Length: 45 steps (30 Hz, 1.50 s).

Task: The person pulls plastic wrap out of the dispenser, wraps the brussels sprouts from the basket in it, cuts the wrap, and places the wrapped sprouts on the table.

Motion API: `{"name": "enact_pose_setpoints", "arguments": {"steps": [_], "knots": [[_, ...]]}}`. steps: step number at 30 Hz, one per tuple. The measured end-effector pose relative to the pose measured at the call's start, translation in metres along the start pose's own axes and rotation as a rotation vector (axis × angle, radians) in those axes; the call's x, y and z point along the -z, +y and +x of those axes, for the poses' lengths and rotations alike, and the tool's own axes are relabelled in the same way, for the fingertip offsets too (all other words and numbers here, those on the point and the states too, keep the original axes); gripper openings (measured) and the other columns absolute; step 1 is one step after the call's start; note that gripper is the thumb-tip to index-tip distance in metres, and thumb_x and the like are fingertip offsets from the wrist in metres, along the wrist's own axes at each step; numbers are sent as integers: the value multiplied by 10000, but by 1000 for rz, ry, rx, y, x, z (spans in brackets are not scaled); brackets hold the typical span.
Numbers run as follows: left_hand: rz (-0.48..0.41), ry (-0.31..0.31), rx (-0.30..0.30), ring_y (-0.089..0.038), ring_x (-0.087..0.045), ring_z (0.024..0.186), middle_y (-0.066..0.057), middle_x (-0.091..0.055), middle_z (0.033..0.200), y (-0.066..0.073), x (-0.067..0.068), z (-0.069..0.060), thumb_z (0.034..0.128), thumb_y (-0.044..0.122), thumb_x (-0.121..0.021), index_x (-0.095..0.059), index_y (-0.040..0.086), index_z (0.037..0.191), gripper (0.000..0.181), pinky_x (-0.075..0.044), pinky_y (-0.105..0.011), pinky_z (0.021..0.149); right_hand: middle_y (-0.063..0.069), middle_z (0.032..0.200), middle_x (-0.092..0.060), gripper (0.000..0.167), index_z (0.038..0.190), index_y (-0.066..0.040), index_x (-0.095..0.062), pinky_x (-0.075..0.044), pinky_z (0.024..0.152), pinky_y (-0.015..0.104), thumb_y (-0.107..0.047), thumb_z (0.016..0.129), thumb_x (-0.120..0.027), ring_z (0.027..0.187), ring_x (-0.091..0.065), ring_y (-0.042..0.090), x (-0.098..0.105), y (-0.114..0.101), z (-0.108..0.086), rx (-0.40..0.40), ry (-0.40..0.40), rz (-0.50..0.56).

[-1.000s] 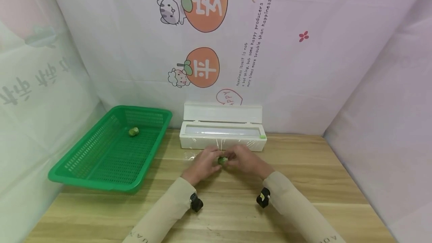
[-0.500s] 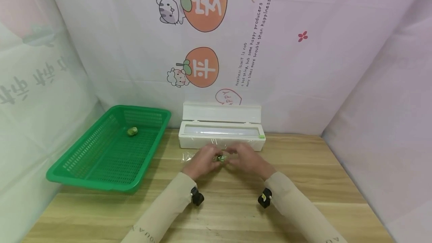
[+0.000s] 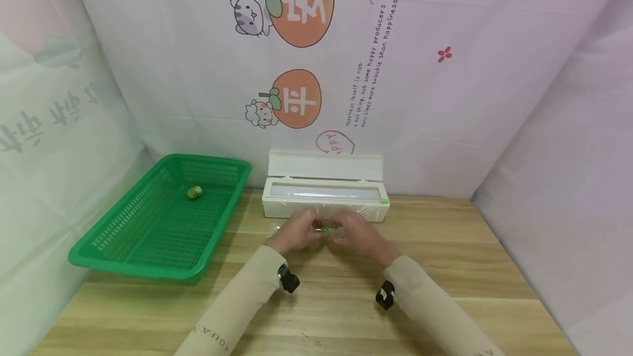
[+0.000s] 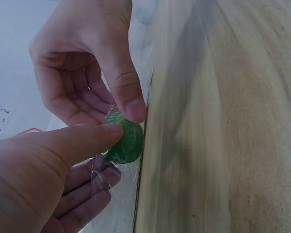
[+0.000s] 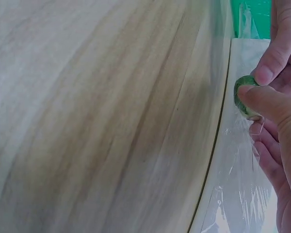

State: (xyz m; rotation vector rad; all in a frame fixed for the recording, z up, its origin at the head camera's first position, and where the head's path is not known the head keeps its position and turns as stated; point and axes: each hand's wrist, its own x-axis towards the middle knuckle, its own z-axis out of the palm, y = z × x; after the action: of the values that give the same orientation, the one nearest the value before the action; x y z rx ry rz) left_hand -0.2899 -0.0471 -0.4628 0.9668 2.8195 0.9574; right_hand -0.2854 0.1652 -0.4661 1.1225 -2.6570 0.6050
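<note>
A small green Brussels sprout (image 4: 128,145) sits between both hands just in front of the white dispenser, partly hidden by thumbs in each wrist view. Clear cling film (image 4: 100,179) lies over and around it. My left hand (image 3: 296,231) pinches the sprout, its thumb pressed on the wrapped top and its other fingers curled below. My right hand (image 3: 360,235) pinches it from the other side, thumb on the leaf. In the right wrist view, the sprout (image 5: 244,99) shows a pale end, and more film (image 5: 252,204) spreads along the dispenser's front.
At the back stands a white cling film dispenser (image 3: 323,210) with its lid (image 3: 326,166) raised. To the left, a green basket (image 3: 210,249) contains another sprout (image 3: 194,192). Behind the wooden table (image 3: 445,279) hangs a printed white cloth (image 3: 415,125).
Both hands have stayed in front of the dispenser with small finger movements around the sprout. Film across the dispenser's front has shifted slightly. The basket and its sprout have not moved.
</note>
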Motion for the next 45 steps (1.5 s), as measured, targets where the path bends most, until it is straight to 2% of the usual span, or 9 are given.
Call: {"name": "enact_pose_setpoints", "arguments": {"steps": [5,9,14,19,24,27,32,38,45], "knots": [[-16,-16,-6,-205,-738,1002,-77,-793,1075,-1,0,1,916,94,-811,-778,51,1141,231,-621,-337,931,12,1012,-762,289,1063,-95,-765,-620,855,301,-108,812,-909,938,-697,149,-2,2,2,-1,21,14],[-2,0,-11,-218,-725,1069,-72,-781,1128,-2,-1,-1,918,133,-814,-766,60,1169,266,-612,-344,981,10,1010,-773,256,1054,-92,-776,-629,854,295,-93,826,-895,936,-711,149,0,3,3,-34,4,86],[66,89,-40,-241,-697,1135,-74,-754,1190,-3,-2,-9,878,168,-860,-744,60,1215,371,-599,-383,1031,32,1025,-784,218,1054,-75,-777,-639,870,315,-106,861,-874,950,-727,169,2,3,5,-90,-29,172],[133,180,-134,-224,-687,1109,-65,-738,1156,-4,-7,-13,834,128,-895,-746,63,1194,395,-603,-353,1024,-12,1009,-786,180,1039,-119,-783,-635,865,298,-135,879,-864,928,-722,115,4,6,7,-119,-45,199],[194,259,-207,-214,-683,1089,-47,-725,1113,-8,-16,-12,816,116,-908,-762,94,1161,376,-608,-340,1008,-18,992,-791,174,1030,-123,-783,-640,851,276,-132,876,-863,896,-735,100,5,11,9,-115,-65,200],[223,282,-201,-226,-690,1097,-54,-732,1112,-9,-20,-9,797,109,-921,-769,93,1155,390,-608,-345,1010,2,1011,-797,187,1049,-107,-783,-651,856,297,-126,879,-859,907,-752,130,4,12,11,-97,-67,201],[245,279,-171,-222,-708,1084,-66,-752,1118,-11,-23,-5,792,112,-925,-777,80,1146,385,-611,-334,1006,61,1045,-800,208,1076,-61,-780,-656,868,349,-105,886,-850,939,-757,191,1,10,12,-103,-56,170],[224,263,-136,-190,-718,995,-48,-772,1058,-14,-24,2,814,148,-916,-790,86,1131,347,-627,-322,942,54,1111,-804,261,1140,-73,-782,-642,900,331,-125,893,-849,999,-749,176,-1,11,12,-125,-51,114],[239,269,-99,-221,-733,1004,-77,-771,1075,-17,-27,7,810,124,-916,-793,75,1062,285,-634,-360,945,107,1181,-788,304,1176,-46,-762,-632,981,416,-119,893,-845,1107,-754,269,0,12,9,-143,-22,87]]}}
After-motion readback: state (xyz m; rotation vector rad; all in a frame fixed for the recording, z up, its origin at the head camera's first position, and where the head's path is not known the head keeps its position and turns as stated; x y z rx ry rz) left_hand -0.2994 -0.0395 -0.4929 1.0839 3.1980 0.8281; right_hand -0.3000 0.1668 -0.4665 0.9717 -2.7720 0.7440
